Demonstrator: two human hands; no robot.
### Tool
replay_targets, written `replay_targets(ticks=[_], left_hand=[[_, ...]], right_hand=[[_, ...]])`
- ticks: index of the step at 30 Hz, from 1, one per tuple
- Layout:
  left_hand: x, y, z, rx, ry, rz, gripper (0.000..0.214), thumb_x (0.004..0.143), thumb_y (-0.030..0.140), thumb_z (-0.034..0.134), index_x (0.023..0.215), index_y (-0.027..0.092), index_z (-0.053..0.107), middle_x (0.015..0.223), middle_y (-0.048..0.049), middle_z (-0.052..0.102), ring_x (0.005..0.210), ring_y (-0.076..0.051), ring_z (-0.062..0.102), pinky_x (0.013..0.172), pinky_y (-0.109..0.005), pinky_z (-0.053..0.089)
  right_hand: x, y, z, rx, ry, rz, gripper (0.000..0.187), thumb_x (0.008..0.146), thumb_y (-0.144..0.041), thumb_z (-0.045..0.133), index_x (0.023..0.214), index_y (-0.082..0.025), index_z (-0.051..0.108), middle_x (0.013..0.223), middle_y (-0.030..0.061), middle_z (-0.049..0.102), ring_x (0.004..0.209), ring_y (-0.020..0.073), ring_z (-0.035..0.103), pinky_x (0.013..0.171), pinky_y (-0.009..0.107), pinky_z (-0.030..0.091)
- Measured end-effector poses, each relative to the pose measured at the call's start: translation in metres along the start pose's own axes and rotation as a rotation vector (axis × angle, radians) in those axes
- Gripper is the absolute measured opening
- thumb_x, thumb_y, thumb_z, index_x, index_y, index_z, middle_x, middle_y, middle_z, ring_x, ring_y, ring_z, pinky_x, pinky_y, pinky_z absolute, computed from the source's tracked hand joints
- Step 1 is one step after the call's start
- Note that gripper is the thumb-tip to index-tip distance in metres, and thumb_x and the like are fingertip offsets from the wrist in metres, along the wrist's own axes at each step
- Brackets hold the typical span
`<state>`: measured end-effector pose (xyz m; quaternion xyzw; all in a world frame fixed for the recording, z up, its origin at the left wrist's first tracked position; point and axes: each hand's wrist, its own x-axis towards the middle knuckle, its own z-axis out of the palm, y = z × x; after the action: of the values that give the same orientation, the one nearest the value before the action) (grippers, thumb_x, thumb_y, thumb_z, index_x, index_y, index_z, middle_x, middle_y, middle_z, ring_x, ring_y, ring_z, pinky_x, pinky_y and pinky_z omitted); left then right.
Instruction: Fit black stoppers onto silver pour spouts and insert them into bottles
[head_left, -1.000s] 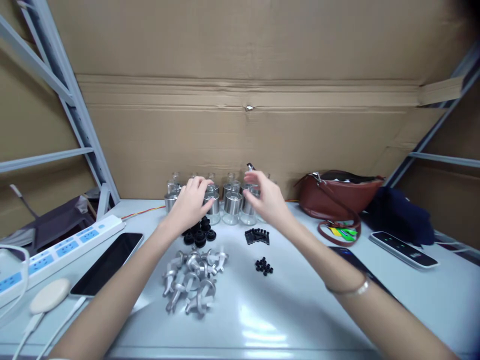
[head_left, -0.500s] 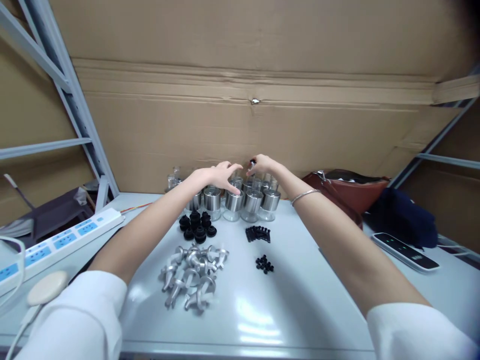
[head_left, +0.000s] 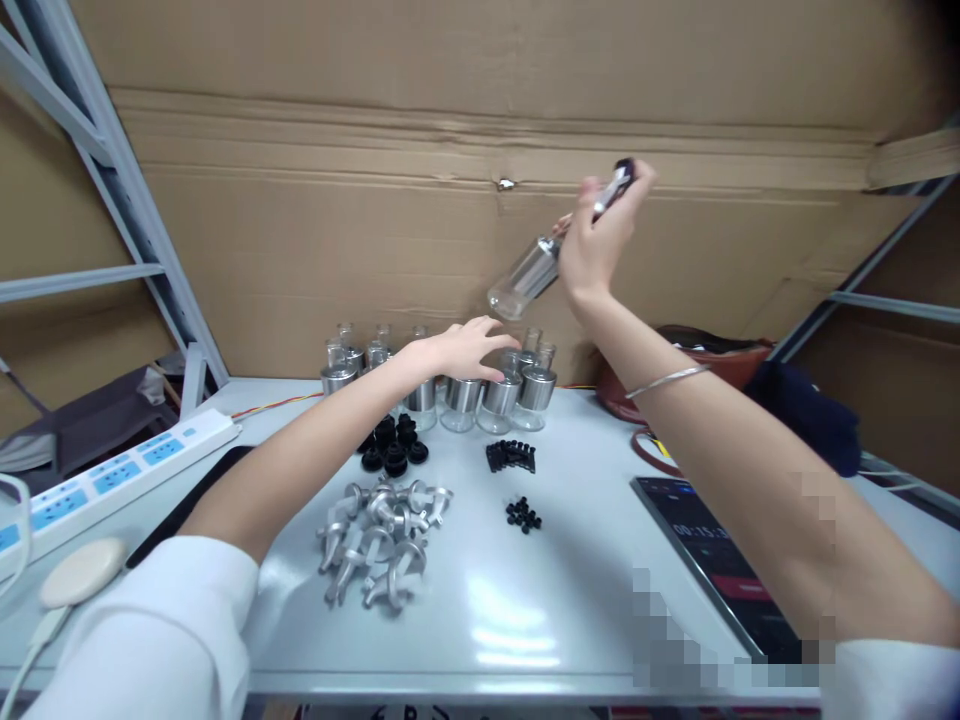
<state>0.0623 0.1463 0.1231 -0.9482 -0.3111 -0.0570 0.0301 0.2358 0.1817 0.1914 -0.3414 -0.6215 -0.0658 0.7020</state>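
My right hand (head_left: 600,235) is closed around the upper end of a glass oil bottle (head_left: 527,275) with a steel sleeve, raised and tilted in front of the cardboard. A dark and silvery top end (head_left: 616,188) shows between the fingers. Lower down, my left hand (head_left: 474,352) is spread over the standing glass bottles (head_left: 536,390), its fingers apart and nothing in them. Whether a fingertip touches a bottle I cannot tell. Black stoppers (head_left: 395,459), silver pour spouts (head_left: 379,530), short black pieces (head_left: 511,456) and small black caps (head_left: 523,514) lie in groups on the table.
A white power strip (head_left: 112,490) and a round white charger (head_left: 84,572) occupy the left side. To the right lie a phone (head_left: 709,560) with a timer, a brown bag (head_left: 720,358) and dark blue cloth (head_left: 806,415). Cardboard (head_left: 337,240) walls off the back.
My right hand has risen up and to the right, lifting a bottle off the group. My left hand has shifted slightly right, still spread. The phone at the right has come into sight.
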Motion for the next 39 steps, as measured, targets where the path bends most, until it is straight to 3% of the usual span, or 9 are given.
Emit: replay_targets(ticks=[1, 3, 6, 13, 17, 23, 31, 36, 39], left_hand=[[0.002, 0.001, 0.0, 0.011, -0.004, 0.006, 0.054, 0.084, 0.044, 0.054, 0.135, 0.028, 0.041, 0.145, -0.0115, 0.031, 0.136, -0.03, 0.026, 0.106, -0.051, 0.029], [0.005, 0.001, 0.001, 0.028, -0.022, -0.015, 0.048, 0.087, 0.046, 0.049, 0.131, 0.026, 0.048, 0.143, -0.0122, 0.036, 0.133, -0.03, 0.031, 0.105, -0.053, 0.029], [0.007, -0.003, 0.002, 0.03, -0.065, -0.048, 0.042, 0.09, 0.041, 0.042, 0.127, 0.025, 0.053, 0.139, -0.0116, 0.043, 0.13, -0.03, 0.036, 0.105, -0.054, 0.028], [0.01, -0.012, 0.002, -0.005, -0.028, -0.073, 0.049, 0.089, 0.015, 0.031, 0.134, 0.024, 0.047, 0.137, -0.0096, 0.049, 0.126, -0.027, 0.043, 0.101, -0.047, 0.037], [0.019, -0.013, 0.002, 0.019, -0.016, -0.084, 0.047, 0.088, 0.012, 0.032, 0.129, 0.023, 0.052, 0.132, -0.011, 0.054, 0.121, -0.027, 0.048, 0.098, -0.045, 0.04], [0.026, -0.019, 0.005, -0.022, -0.013, -0.064, 0.041, 0.09, 0.015, 0.033, 0.124, 0.018, 0.056, 0.122, -0.0085, 0.062, 0.109, -0.02, 0.058, 0.092, -0.028, 0.044], [0.03, -0.033, 0.02, -0.024, 0.024, -0.152, 0.049, 0.094, 0.027, 0.022, 0.142, 0.015, 0.03, 0.144, -0.0146, 0.041, 0.132, -0.026, 0.037, 0.107, -0.044, 0.029], [0.034, -0.039, 0.026, -0.02, -0.029, -0.176, 0.053, 0.093, 0.025, 0.021, 0.139, 0.002, 0.029, 0.147, -0.0203, 0.033, 0.137, -0.026, 0.03, 0.111, -0.038, 0.022], [0.035, -0.04, 0.029, -0.02, -0.033, -0.179, 0.051, 0.093, 0.025, 0.019, 0.139, 0.005, 0.031, 0.148, -0.0166, 0.032, 0.139, -0.025, 0.027, 0.112, -0.039, 0.02]], right_hand=[[0.0, -0.008, -0.002, 0.05, 0.138, 0.061, 0.017, 0.096, -0.027, 0.028, 0.113, -0.026, 0.026, 0.083, -0.0005, 0.055, 0.054, 0.0057, 0.051, 0.057, 0.02, 0.044], [-0.005, -0.02, -0.006, 0.137, 0.182, 0.121, 0.007, 0.096, -0.027, 0.032, 0.102, -0.027, 0.029, 0.067, -0.0072, 0.048, 0.044, 0.0049, 0.045, 0.047, 0.018, 0.04], [-0.02, -0.028, -0.012, 0.225, 0.099, 0.159, 0.01, 0.091, -0.023, 0.04, 0.089, -0.027, 0.031, 0.059, -0.0097, 0.041, 0.04, 0.0061, 0.045, 0.041, 0.018, 0.037], [-0.054, -0.015, -0.019, 0.171, -0.035, 0.205, 0.013, 0.089, -0.037, 0.044, 0.094, -0.026, 0.038, 0.061, -0.0072, 0.048, 0.043, 0.0086, 0.052, 0.043, 0.021, 0.04], [-0.075, -0.011, -0.009, 0.203, -0.073, 0.238, 0.018, 0.087, -0.04, 0.048, 0.089, -0.025, 0.039, 0.06, -0.0068, 0.049, 0.042, 0.0093, 0.053, 0.041, 0.021, 0.04], [-0.097, 0.0, 0.005, 0.256, -0.102, 0.262, 0.017, 0.083, -0.034, 0.053, 0.082, -0.025, 0.039, 0.056, -0.0077, 0.048, 0.036, 0.0093, 0.049, 0.037, 0.021, 0.037], [-0.127, 0.017, 0.014, 0.179, -0.128, 0.266, 0.011, 0.083, -0.028, 0.05, 0.084, -0.024, 0.04, 0.047, -0.0111, 0.045, 0.036, 0.0108, 0.047, 0.041, 0.022, 0.037], [-0.137, 0.026, 0.021, 0.107, -0.141, 0.255, 0.009, 0.084, -0.029, 0.046, 0.085, -0.024, 0.04, 0.048, -0.0103, 0.046, 0.038, 0.0115, 0.049, 0.044, 0.023, 0.037], [-0.142, 0.031, 0.023, 0.059, -0.162, 0.239, 0.009, 0.086, -0.031, 0.045, 0.088, -0.023, 0.042, 0.05, -0.009, 0.048, 0.041, 0.0127, 0.05, 0.048, 0.024, 0.038]])
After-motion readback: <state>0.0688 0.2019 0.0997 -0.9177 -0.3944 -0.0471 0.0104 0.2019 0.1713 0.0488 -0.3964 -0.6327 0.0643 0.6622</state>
